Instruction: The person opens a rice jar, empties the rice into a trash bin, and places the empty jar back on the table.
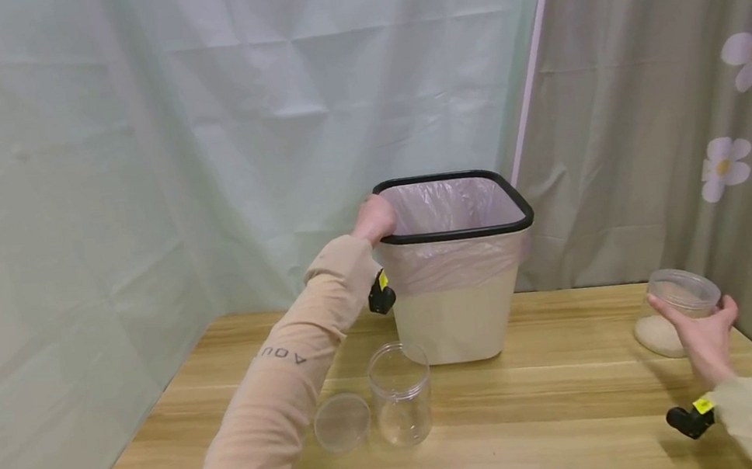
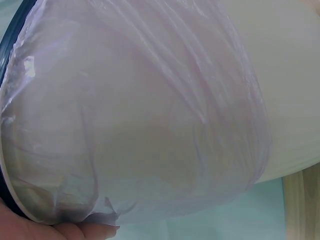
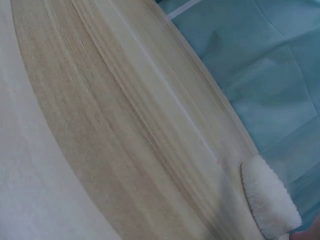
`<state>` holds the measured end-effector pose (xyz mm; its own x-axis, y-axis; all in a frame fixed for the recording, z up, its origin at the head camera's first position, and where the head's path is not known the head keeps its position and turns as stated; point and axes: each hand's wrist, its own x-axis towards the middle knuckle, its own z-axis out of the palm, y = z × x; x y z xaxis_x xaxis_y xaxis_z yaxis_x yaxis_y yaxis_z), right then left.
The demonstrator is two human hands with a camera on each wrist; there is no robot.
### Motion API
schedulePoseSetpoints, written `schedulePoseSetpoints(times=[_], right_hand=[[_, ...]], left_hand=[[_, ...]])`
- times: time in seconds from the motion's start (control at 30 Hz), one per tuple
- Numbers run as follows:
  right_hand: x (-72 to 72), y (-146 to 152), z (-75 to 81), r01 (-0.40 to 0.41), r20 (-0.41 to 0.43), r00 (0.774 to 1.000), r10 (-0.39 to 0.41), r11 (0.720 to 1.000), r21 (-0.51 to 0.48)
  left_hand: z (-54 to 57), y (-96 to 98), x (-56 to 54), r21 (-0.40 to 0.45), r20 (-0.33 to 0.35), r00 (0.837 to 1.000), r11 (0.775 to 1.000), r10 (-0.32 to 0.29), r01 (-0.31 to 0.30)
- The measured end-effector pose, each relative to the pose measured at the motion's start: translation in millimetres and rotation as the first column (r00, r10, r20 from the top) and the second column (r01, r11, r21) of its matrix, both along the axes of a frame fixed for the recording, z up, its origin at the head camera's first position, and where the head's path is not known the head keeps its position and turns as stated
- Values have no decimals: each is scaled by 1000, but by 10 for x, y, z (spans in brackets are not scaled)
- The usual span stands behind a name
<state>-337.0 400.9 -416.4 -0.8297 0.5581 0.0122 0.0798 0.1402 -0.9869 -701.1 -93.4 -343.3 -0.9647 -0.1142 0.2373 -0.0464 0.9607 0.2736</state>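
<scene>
My left hand (image 1: 375, 219) grips the left side of the black rim (image 1: 458, 234) of a cream waste bin (image 1: 451, 327). In the left wrist view, fingers (image 2: 82, 231) curl at the rim by the translucent pinkish bin liner (image 2: 140, 125). At the table's right, my right hand (image 1: 706, 342) holds a clear round jar (image 1: 686, 290) between thumb and fingers. White, grainy-looking contents (image 1: 659, 336) show in its lower part, and again as a rough white mass (image 3: 270, 200) in the right wrist view. Little of the right hand appears there.
An open clear jar (image 1: 402, 399) stands before the bin, with a clear round lid (image 1: 342, 423) flat to its left. The wooden table (image 1: 548, 432) is backed by a pale green curtain (image 1: 333, 114) and a grey flowered curtain (image 1: 636, 116) on the right.
</scene>
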Motion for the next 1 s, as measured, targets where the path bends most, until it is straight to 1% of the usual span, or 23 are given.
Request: schedulePoseSetpoints(times=[0.07, 0.13, 0.23, 0.33, 0.37, 0.43, 0.47, 0.57, 0.6, 0.63, 0.67, 0.7, 0.73, 0.8, 0.87, 0.93, 0.97, 1.0], right_hand=[[99, -110, 98, -4, 9, 1000, 4, 1000, -22], [164, -181, 151, -8, 12, 1000, 9, 999, -41], [191, -217, 159, -6, 3, 1000, 6, 999, -50], [170, -211, 128, -4, -6, 1000, 4, 998, -60], [162, -209, 115, -4, -5, 1000, 4, 998, -65], [148, -207, 93, 1, -2, 1000, -1, 998, -59], [145, -210, 84, 4, 1, 1000, -4, 998, -56], [133, -220, 58, 17, -4, 1000, -17, 999, -49], [129, -222, 50, 22, -4, 1000, -22, 999, -43], [125, -223, 42, 26, -6, 1000, -26, 999, -45], [123, -225, 36, 30, -9, 999, -31, 998, -47], [121, -227, 32, 35, -13, 999, -35, 998, -48], [120, -228, 27, 39, -16, 999, -39, 998, -50], [116, -229, 22, 45, -20, 999, -46, 998, -54], [113, -231, 20, 49, -24, 998, -51, 997, -52], [109, -232, 18, 47, -27, 998, -48, 998, -44], [106, -232, 16, 46, -26, 999, -47, 998, -35], [102, -230, 12, 46, -24, 999, -47, 999, -27]], left_hand=[[32, 13, 74, -16, -8, 1000, 1000, -3, 3], [94, 35, 213, -31, -15, 1000, 1000, -6, 5], [230, 73, 503, -35, -11, 1000, 999, -14, 14], [382, 110, 818, -28, -2, 1000, 999, -24, 24], [429, 121, 913, -38, 3, 999, 999, -32, 32], [528, 148, 1117, -21, 27, 999, 999, -37, 38], [584, 166, 1228, -9, 51, 998, 999, -36, 36], [688, 208, 1473, 2, 44, 999, 1000, -29, 29], [710, 218, 1543, 2, 26, 999, 1000, -27, 27], [714, 219, 1576, -26, -9, 999, 999, -37, 37], [730, 225, 1591, -22, 13, 999, 999, -37, 38], [722, 222, 1557, -20, 20, 999, 999, -41, 41], [699, 213, 1509, -35, 13, 999, 998, -53, 53], [631, 185, 1340, -43, 20, 998, 997, -67, 68], [525, 156, 1076, -30, 45, 997, 998, -58, 60], [366, 115, 783, -71, -14, 998, 996, -56, 55], [292, 98, 623, -66, -3, 999, 997, -44, 44], [212, 79, 455, -79, -4, 999, 996, -37, 36]])
